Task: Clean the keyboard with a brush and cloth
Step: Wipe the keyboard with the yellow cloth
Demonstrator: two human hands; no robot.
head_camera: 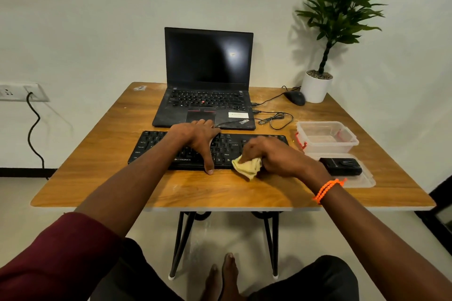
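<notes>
A black keyboard (151, 146) lies across the middle of the wooden table (220, 190). My left hand (198, 137) rests flat on the keyboard's middle, fingers over its far edge and thumb reaching down past its near edge. My right hand (271, 154) is closed around a crumpled yellow cloth (247, 166), pressed against the keyboard's near right edge. No brush is visible.
An open black laptop (208, 80) stands behind the keyboard, with cables (276, 118) and a mouse (294, 97) to its right. A clear plastic box (326, 137) sits at the right, its lid (367, 178) nearer with a small black device (341, 166) on it. A potted plant (316, 85) occupies the back right corner.
</notes>
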